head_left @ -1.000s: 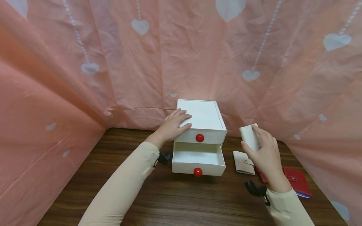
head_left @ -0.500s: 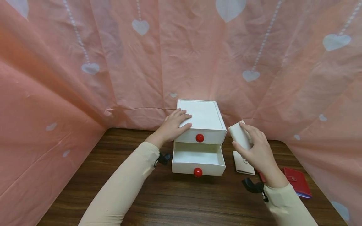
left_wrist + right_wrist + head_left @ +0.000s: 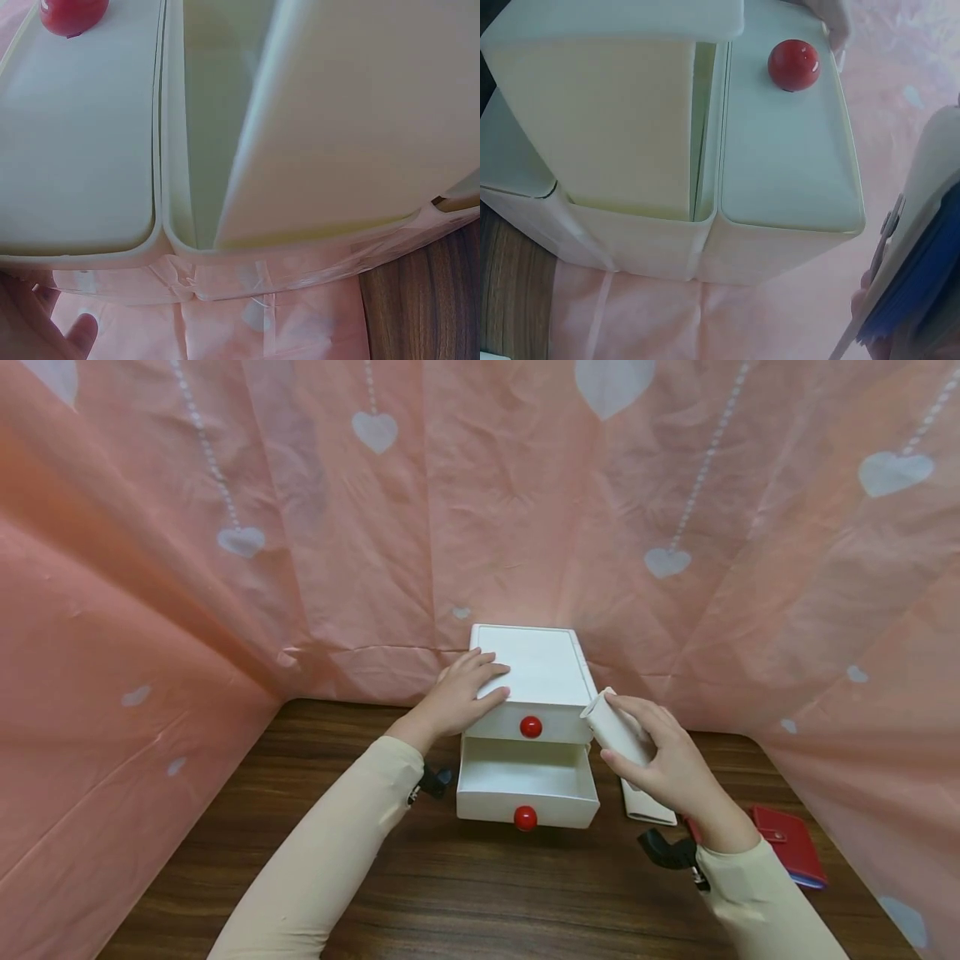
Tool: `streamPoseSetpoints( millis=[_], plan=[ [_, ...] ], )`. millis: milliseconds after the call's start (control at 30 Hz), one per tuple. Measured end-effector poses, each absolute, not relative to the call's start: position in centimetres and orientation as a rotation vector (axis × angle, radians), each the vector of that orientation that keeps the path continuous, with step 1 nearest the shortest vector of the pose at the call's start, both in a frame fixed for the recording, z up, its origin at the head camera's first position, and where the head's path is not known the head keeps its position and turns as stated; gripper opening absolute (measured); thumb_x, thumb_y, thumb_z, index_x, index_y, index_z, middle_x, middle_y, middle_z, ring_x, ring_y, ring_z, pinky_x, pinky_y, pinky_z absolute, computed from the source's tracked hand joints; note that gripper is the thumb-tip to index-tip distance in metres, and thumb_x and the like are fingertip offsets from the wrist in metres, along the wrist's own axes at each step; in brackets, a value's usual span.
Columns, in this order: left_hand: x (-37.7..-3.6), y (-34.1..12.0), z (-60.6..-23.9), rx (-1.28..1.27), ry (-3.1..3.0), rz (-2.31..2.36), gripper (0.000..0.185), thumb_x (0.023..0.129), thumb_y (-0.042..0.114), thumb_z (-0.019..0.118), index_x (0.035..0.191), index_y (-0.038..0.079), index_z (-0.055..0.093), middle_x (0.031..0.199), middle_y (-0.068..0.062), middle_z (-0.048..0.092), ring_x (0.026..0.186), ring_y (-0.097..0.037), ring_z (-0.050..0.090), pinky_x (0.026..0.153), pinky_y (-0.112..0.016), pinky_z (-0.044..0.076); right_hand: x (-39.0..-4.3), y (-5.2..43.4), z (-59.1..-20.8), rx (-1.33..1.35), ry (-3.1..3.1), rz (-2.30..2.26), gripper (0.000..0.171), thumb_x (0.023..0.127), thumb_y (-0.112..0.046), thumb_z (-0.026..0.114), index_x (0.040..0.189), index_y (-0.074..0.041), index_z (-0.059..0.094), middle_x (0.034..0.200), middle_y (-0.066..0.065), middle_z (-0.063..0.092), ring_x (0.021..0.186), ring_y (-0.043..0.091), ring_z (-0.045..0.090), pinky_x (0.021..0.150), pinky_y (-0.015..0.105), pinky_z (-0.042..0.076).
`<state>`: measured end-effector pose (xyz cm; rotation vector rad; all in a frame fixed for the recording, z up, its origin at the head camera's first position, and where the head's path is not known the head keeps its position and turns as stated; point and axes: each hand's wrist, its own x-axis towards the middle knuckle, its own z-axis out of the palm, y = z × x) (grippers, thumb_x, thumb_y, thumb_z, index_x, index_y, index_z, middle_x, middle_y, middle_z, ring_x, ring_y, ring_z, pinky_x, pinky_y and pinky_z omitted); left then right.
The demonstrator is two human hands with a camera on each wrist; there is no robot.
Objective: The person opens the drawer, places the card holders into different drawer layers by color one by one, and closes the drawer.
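Right hand holds a white wallet at the drawer unit; left hand rests flat on the unit's top.

Nearest, the lower drawer (image 3: 527,781) stands pulled out, its red knob (image 3: 525,817) facing the person. To the right on the wooden table (image 3: 450,893) lie a second white wallet (image 3: 651,806) and, further right, a red wallet (image 3: 787,843). The right hand (image 3: 667,764) grips a white wallet (image 3: 615,733), fingers curled round it, just beside the front right corner of the white drawer unit (image 3: 536,672), above the open drawer's right edge. The left hand (image 3: 457,693) lies on the unit's top left edge, fingers straight. Behind hangs a pink heart-patterned cloth (image 3: 300,527).
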<state>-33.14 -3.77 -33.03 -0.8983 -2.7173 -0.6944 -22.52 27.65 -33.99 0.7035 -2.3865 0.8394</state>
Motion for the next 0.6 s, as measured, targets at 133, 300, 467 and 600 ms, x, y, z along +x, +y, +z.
streamPoseSetpoints(
  millis=[133,300,467,600],
  plan=[
    [-33.13,-3.79,-33.06,-0.898,-2.720,-0.704,0.051,0.104,0.048,0.045,0.147,0.022,0.051,0.161,-0.004,0.033,0.152,-0.023,0.013,0.118,-0.057,0.015,-22.59,27.53,-34.04,0.755,-2.375,0.874,0.076,0.079,-0.009,0.082,0.148,-0.021,0.051,0.141,0.007,0.054,0.114,0.020,0.046,0.078,0.038,0.039],
    [-33.11,-3.81,-33.06,-0.898,-2.718,-0.702,0.051,0.104,0.048,0.045,0.147,0.022,0.051,0.160,-0.005,0.033,0.152,-0.024,0.013,0.118,-0.058,0.015,-22.66,27.57,-34.14,0.820,-2.367,0.900,0.076,0.078,-0.007,0.083,0.147,-0.019,0.053,0.141,0.005,0.054,0.115,0.016,0.047,0.082,0.032,0.037],
    [-33.15,-3.79,-33.05,-0.900,-2.715,-0.701,0.051,0.104,0.048,0.045,0.147,0.022,0.051,0.160,-0.006,0.033,0.152,-0.025,0.014,0.117,-0.059,0.016,-22.78,27.68,-34.26,0.866,-2.404,0.894,0.077,0.079,-0.008,0.083,0.147,-0.022,0.051,0.144,0.002,0.051,0.115,0.012,0.047,0.083,0.031,0.038],
    [-33.13,-3.77,-33.03,-0.900,-2.717,-0.705,0.051,0.104,0.048,0.045,0.147,0.022,0.051,0.160,-0.005,0.033,0.152,-0.025,0.014,0.118,-0.058,0.015,-22.78,27.71,-34.28,0.899,-2.441,0.880,0.077,0.079,-0.010,0.083,0.148,-0.024,0.050,0.145,-0.001,0.050,0.114,0.011,0.046,0.083,0.032,0.040]
  ],
)
